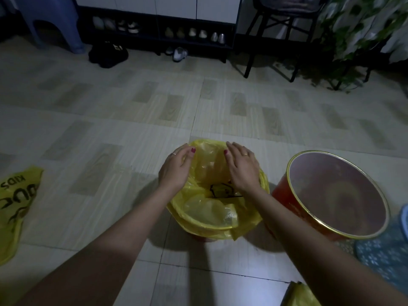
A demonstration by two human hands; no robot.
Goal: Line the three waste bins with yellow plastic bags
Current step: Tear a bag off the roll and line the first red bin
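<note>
A: Lower centre of the frame?
B: Waste bin [198, 236] on the tiled floor [110, 129], lined with a yellow plastic bag [207, 208]; bag mouth folded over the rim, black print visible down inside.

A: Hands?
B: Left hand [176, 168] resting on the left side of the rim, fingers loosely curved over the bag edge, nothing pinched. Right hand [241, 168] laid flat on the right side, fingers straight, pressing the plastic against the rim.

A: Right of that?
B: Red bin with a gold rim [293, 208], just beside the lined one, bare inside, no bag. Blue patterned container [384, 252] touching it at the lower right edge, cut off by the frame.

A: More bags?
B: Printed yellow bag [15, 208] flat on the floor at left; corner of another yellow bag [300, 294] at the bottom edge.

A: Upper part?
B: Shoe rack [154, 29] holding pairs of shoes.
</note>
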